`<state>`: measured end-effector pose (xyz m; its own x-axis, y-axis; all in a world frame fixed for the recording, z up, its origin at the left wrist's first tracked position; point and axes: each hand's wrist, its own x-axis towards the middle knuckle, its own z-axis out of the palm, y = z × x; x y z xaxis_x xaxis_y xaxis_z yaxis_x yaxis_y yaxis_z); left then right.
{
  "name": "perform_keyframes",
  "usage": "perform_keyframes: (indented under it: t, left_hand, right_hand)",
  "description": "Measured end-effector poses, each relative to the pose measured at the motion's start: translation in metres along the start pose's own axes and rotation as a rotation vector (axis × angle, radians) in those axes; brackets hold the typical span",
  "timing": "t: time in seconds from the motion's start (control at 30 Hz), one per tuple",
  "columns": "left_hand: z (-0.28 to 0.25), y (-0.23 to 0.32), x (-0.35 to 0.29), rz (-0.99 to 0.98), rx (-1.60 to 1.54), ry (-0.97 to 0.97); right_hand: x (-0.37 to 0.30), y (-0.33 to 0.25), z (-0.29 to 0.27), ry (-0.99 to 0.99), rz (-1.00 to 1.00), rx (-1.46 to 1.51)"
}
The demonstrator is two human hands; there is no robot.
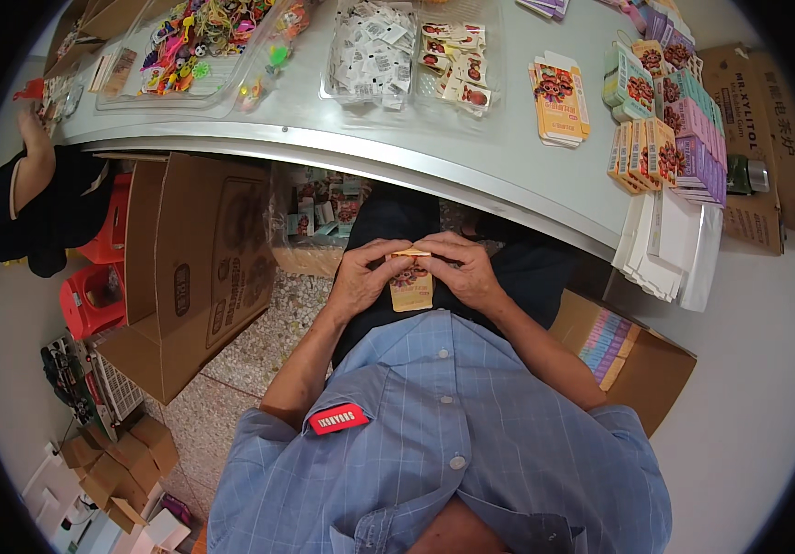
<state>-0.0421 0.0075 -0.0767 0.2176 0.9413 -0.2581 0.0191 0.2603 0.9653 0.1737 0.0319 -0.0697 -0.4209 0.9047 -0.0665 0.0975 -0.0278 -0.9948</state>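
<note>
Over my lap, just off the table's front edge, both hands grip one small flat yellow carton (412, 294). My left hand (361, 277) pinches its upper left side, and my right hand (465, 273) has the upper right. The fingertips meet along the carton's top edge, with the thumbs on its printed face. Whether its top flap is folded in is hidden by the fingers. On the table ahead and to the right lies a stack of similar flat yellow cartons (559, 102).
Clear trays hold small white packets (372, 51), printed cards (457, 69) and colourful trinkets (196, 55). Filled cartons (688, 138) are stacked at the table's right. An open cardboard box (199, 268) stands left of my legs; another box (661, 369) sits right. A person's arm (36, 157) shows far left.
</note>
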Motion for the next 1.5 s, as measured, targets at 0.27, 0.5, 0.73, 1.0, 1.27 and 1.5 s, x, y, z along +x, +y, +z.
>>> perform_keyframes:
  t: [0.27,0.5,0.73,1.0,1.27,1.5]
  left_hand:
    - [0.0,-0.002,0.001,-0.012,0.007,0.006]
    - [-0.001,-0.005,0.001,-0.015,-0.001,0.012]
    - [0.005,0.015,0.003,0.065,0.098,0.023]
    - [0.006,0.074,-0.014,0.307,0.085,0.585]
    - [-0.003,0.104,-0.004,-0.006,-0.555,0.227]
    - [-0.007,0.133,0.012,-0.029,-0.251,0.186]
  right_hand:
    - [0.003,0.002,-0.002,-0.011,-0.053,-0.101]
    - [0.0,0.002,0.004,0.017,-0.099,-0.126]
    - [0.007,-0.002,-0.015,-0.086,-0.021,0.004]
    - [0.037,-0.102,-0.036,0.022,-0.309,-0.2]
    - [0.052,-0.126,-0.022,-0.252,-0.785,-0.512]
    - [0.149,-0.173,-0.074,0.13,-0.64,-0.551]
